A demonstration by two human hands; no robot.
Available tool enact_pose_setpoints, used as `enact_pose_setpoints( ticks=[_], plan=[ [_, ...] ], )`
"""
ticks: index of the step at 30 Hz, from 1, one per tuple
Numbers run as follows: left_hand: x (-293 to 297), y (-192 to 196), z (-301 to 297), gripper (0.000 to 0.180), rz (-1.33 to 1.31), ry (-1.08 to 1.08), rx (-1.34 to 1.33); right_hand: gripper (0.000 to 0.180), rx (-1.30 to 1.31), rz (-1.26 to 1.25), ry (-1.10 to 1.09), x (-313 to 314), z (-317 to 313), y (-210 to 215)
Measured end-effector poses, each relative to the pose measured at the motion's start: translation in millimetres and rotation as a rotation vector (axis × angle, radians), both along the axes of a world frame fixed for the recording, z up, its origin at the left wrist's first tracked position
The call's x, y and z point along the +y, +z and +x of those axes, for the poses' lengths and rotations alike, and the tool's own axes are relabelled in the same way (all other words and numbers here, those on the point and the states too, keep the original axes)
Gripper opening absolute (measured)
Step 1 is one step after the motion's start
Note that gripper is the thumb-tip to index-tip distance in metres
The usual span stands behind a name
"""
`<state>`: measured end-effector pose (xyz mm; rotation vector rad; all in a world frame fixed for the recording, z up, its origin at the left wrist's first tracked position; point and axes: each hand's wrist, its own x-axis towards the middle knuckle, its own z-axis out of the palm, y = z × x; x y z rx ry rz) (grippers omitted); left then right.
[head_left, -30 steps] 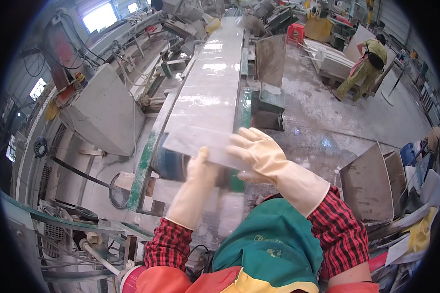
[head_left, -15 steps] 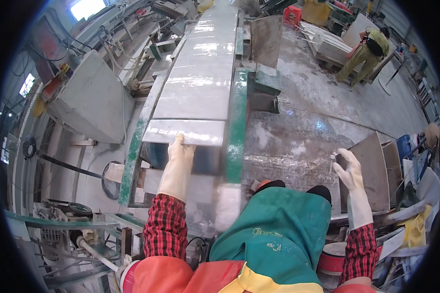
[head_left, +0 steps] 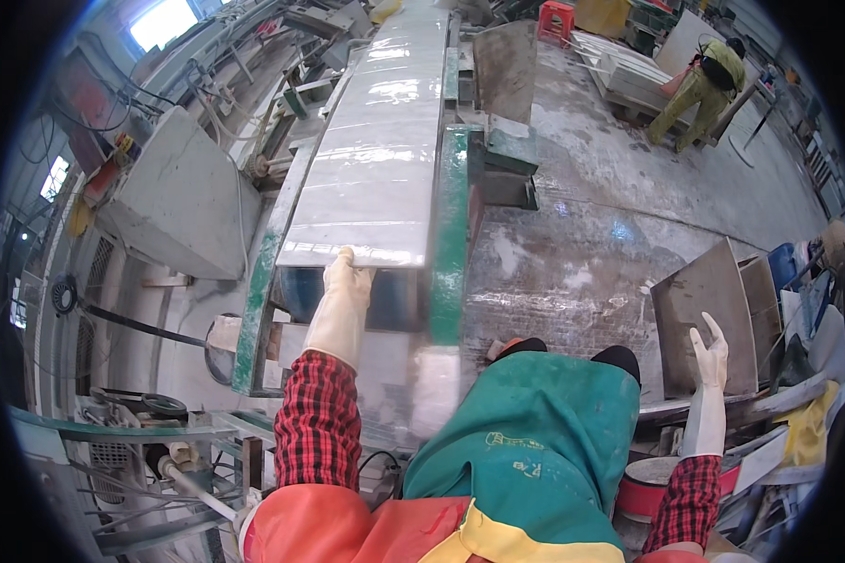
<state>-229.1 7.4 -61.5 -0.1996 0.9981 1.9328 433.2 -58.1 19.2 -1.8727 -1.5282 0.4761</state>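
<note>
We see a crouching person (head_left: pixel 699 80) at upper right, wet floor (head_left: pixel 582 235) mid-frame, and a grey block (head_left: pixel 174 202) at left.

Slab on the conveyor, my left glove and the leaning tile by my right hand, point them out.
slab (head_left: pixel 380 174), head view, middle of its glossy top
left glove (head_left: pixel 343 305), head view, back of the hand
leaning tile (head_left: pixel 699 314), head view, its grey face

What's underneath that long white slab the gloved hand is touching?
The white slab lies on a green frame. Below its near edge, by the left hand, a dark gap shows; whatever supports it farther along is covered.
</note>
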Motion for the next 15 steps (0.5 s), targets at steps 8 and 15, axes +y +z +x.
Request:
enact_pose_setpoints(
  ticks=[8,15],
  plan=[
    [-30,49,1,0.034,-0.382,-0.454,0.423,0.05,0.026,-0.055,-0.081,-30,22,-9],
    [-18,34,-11,0.041,-0.537,-0.387,0.298,0.05,0.039,-0.053,-0.105,-66,48,-27]
  ],
)
